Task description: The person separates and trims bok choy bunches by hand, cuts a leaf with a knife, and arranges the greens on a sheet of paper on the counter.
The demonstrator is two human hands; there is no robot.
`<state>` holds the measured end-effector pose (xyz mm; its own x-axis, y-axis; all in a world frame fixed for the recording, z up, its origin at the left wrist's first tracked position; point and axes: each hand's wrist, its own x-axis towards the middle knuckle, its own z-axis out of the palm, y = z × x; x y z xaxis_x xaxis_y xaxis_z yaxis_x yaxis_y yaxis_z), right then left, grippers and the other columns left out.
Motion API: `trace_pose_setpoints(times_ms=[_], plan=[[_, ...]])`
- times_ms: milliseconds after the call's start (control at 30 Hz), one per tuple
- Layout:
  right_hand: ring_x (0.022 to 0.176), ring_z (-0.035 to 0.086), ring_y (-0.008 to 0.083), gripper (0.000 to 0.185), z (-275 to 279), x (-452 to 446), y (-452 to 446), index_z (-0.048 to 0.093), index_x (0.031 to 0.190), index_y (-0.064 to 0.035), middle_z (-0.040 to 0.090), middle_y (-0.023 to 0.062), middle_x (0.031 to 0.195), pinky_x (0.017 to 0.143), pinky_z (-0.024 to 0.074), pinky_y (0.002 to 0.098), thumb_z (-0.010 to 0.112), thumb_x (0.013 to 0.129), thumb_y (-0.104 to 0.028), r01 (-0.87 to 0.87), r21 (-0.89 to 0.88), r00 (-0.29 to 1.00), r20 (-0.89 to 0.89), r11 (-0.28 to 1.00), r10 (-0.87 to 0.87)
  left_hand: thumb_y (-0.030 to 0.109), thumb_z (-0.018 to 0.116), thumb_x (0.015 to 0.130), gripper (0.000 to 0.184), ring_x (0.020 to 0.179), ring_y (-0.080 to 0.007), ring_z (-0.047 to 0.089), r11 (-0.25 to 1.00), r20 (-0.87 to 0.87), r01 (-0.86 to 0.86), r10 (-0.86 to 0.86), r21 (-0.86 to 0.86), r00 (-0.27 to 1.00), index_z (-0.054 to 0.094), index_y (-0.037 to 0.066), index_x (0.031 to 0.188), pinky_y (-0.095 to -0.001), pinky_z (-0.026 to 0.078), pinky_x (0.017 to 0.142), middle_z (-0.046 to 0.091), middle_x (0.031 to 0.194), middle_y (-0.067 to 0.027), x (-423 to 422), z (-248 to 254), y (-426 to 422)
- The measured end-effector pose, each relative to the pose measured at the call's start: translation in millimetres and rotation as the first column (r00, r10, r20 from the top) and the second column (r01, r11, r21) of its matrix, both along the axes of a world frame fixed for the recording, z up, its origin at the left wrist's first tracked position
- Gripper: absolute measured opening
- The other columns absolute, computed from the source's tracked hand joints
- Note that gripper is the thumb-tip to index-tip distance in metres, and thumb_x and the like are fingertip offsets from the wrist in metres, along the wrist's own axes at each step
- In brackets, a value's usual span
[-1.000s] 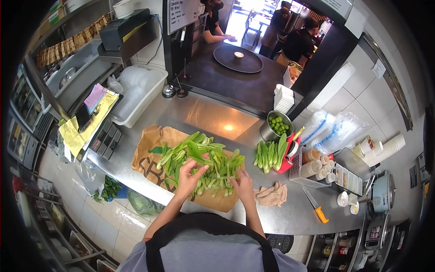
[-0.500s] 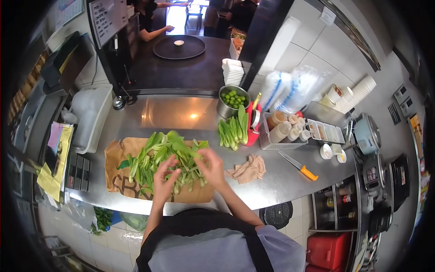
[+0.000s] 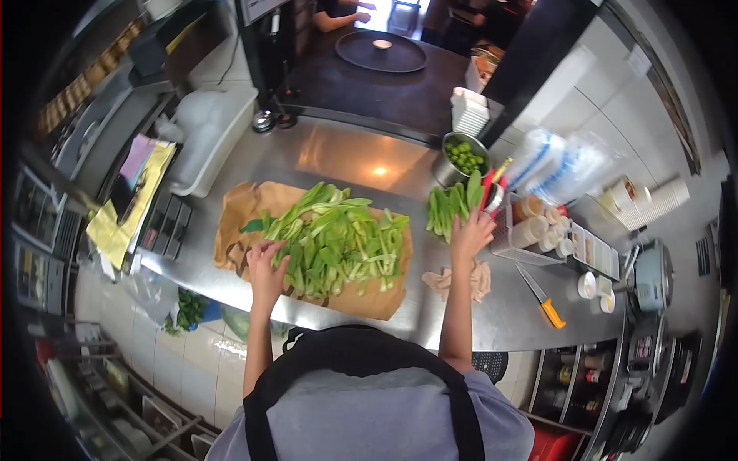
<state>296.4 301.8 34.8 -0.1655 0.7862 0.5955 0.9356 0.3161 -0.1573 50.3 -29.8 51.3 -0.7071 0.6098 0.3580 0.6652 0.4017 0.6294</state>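
A loose pile of leafy greens with pale stalks, like bok choy [image 3: 338, 242], lies spread over a brown paper bag [image 3: 377, 303] on the steel counter. My left hand [image 3: 267, 269] is at the pile's left edge, over the paper, its fingers bent and apart with nothing in them. Over to the right, my right hand [image 3: 471, 233] reaches to the lower end of a smaller bunch of greens [image 3: 446, 213]. Its fingers are spread; whether they touch the stalks I cannot tell. Just below that hand lies a crumpled pinkish cloth [image 3: 478, 281].
Behind the smaller bunch stands a metal pot of green limes [image 3: 464, 156]. A basket of bottles [image 3: 530, 230] is on the right, and a knife with an orange handle [image 3: 550, 311] lies in front. A white bin [image 3: 219, 146] stands left. Another person's arm [image 3: 344, 21] shows beyond the pass.
My hands have parted from above the pile: the left moved to its left edge, the right across to the smaller bunch. The pile lies flatter. The camera view has shifted.
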Motion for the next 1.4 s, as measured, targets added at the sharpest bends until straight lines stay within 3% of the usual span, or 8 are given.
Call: trace_pose_setpoints(times_ms=[233,367,467,733,1033,1133,1233,1400], plan=[[0.106,0.044,0.0293,0.047,22.0,-21.8,-52.9,0.056,0.117,-0.014,0.048,0.0105,0.109,0.086,0.0341,0.0449,0.07,0.074,-0.024,-0.436,-0.157,0.881,-0.276,0.886,0.385,0.01,0.071,0.067,0.014,0.091,-0.0306,0.043,0.967,0.043,0.094,-0.086,-0.239,0.995,0.066,0.009,0.08,-0.0388,0.039,0.08,0.046,0.093,-0.011,7.7,-12.5,2.8],[0.107,0.044,0.03,0.044,29.6,-23.9,-67.1,0.056,0.116,-0.0138,0.048,0.0107,0.109,0.088,0.0349,0.0439,0.07,0.075,-0.022,-0.51,-0.166,0.83,-0.353,0.844,0.432,0.027,0.077,0.063,0.027,0.09,-0.032,0.051,0.916,0.017,-0.028,0.038,-0.4,0.999,0.063,0.007,0.076,-0.0391,0.045,0.075,0.053,0.089,-0.0118,20.6,-11.2,-2.0],[0.106,0.045,0.0297,0.042,31.0,-19.9,-72.7,0.057,0.115,-0.0132,0.048,0.0112,0.108,0.088,0.0357,0.0423,0.07,0.075,-0.021,-0.549,-0.203,0.802,-0.4,0.811,0.443,0.038,0.078,0.06,0.037,0.081,-0.0313,0.06,0.789,0.258,0.117,0.055,-0.603,0.964,0.061,0.007,0.071,-0.0404,0.048,0.068,0.06,0.078,-0.0123,17.7,-2.1,-10.6],[0.096,0.051,0.0265,0.032,49.9,-23.4,-94.4,0.061,0.106,-0.0065,0.053,0.0112,0.098,0.083,0.0401,0.0347,0.068,0.076,-0.017,-0.68,-0.24,0.68,-0.559,0.693,0.474,0.019,0.068,0.076,0.022,0.063,-0.0137,0.064,0.996,0.761,0.033,0.043,-0.084,0.647,0.064,-0.002,0.081,-0.0249,0.048,0.055,0.065,0.071,-0.0086,2.2,7.6,-56.9],[0.074,0.059,0.0091,0.02,52.4,-72.8,-166.7,0.064,0.101,-0.0044,0.062,0.0038,0.087,0.061,0.0459,0.0218,0.064,0.083,-0.014,-0.959,-0.281,0.246,-0.897,-0.043,0.368,0.008,0.062,0.084,0.018,0.076,-0.013,0.063,0.922,0.864,0.038,-0.375,0.386,0.337,0.06,0.0,0.099,-0.0238,0.052,0.066,0.065,0.086,-0.0068,17.8,33.7,-20.1],[0.07,0.059,0.0086,0.019,49.6,-82.7,-184.7,0.062,0.099,-0.0012,0.061,0.0043,0.085,0.06,0.0465,0.0209,0.065,0.082,-0.009,-0.944,-0.293,0.264,-0.946,-0.151,0.188,0.006,0.059,0.086,0.017,0.082,-0.0126,0.062,0.875,0.84,0.063,-0.48,0.481,0.254,0.06,0.0,0.101,-0.024,0.052,0.071,0.064,0.092,-0.0064,25.7,33.1,-0.6],[0.067,0.059,0.0085,0.018,48.4,-87.4,-191.4,0.059,0.096,0.0006,0.06,0.0047,0.083,0.058,0.0464,0.0198,0.066,0.08,-0.005,-0.981,-0.146,0.141,-0.989,-0.13,0.042,0.007,0.057,0.087,0.016,0.088,-0.0117,0.06,0.847,0.827,0.06,-0.528,0.527,0.192,0.06,0.001,0.102,-0.0245,0.051,0.076,0.062,0.099,-0.0068,31.6,31.7,11.4],[0.067,0.057,0.0071,0.018,54.1,-85.6,-188.3,0.058,0.094,-0.0003,0.06,0.0045,0.083,0.056,0.0453,0.0196,0.068,0.078,-0.004,-0.976,-0.211,0.217,-0.946,0.05,0.24,0.005,0.053,0.089,0.026,0.088,-0.0139,0.062,0.823,0.82,-0.046,-0.557,0.566,0.132,0.053,-0.002,0.114,-0.0248,0.053,0.075,0.062,0.101,-0.0088,40.7,24.1,23.7]])
